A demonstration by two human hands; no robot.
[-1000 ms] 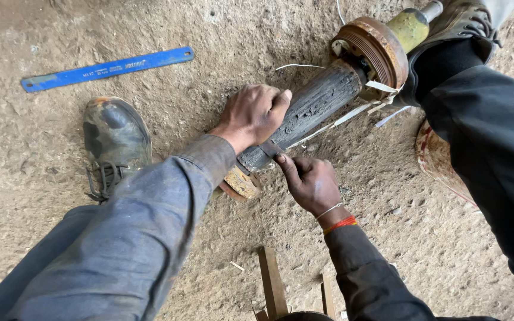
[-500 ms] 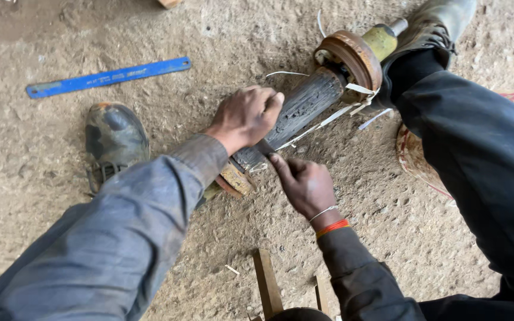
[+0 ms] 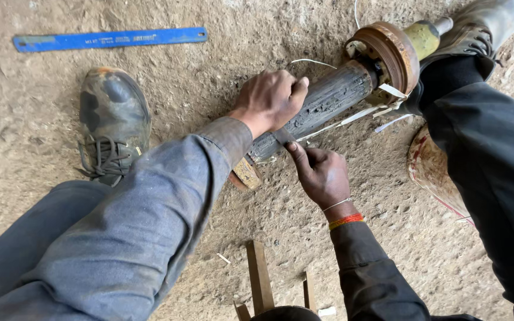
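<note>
A dark, dirty cylindrical shaft lies on the dirt floor, with a rusty round flange and a yellowish tip at its far end. My left hand clamps down over the top of the shaft near its middle. Just below it, my right hand pinches a small flat blade against the shaft's side. Thin pale strips hang off the shaft near the flange. A small wooden block props the shaft's near end.
A blue hacksaw blade lies on the ground at upper left. My worn boot rests left of the shaft, another boot at top right. A rusty round piece lies at right. Wooden slats stand below.
The view has shifted slightly. My hands stay on the shaft, the right hand's fingers working at the same spot.
</note>
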